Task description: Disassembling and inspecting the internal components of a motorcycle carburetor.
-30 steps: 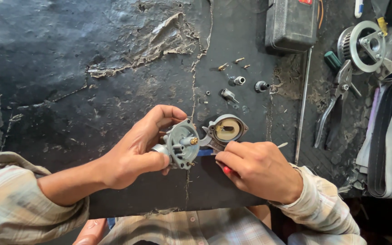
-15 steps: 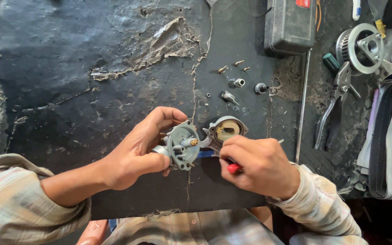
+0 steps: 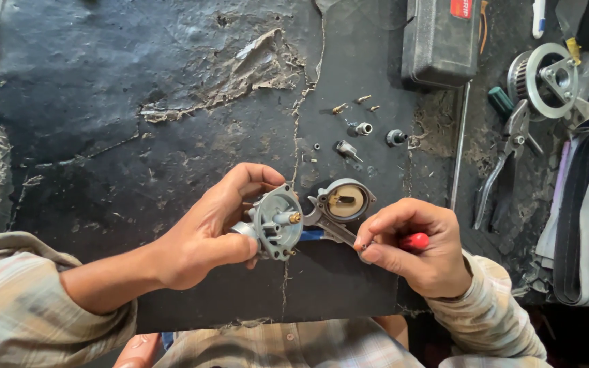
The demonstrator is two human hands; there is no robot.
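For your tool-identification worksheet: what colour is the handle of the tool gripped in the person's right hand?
Red; the tool's handle peeks out of the right hand, seen in the head view.

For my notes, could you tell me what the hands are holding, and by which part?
The left hand grips the grey carburettor body by its outer side; the right hand holds a red-handled screwdriver by the handle.

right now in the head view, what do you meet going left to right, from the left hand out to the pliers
left hand → grey carburetor body → float bowl on the black mat → right hand holding a red-handled tool → thin metal rod → pliers
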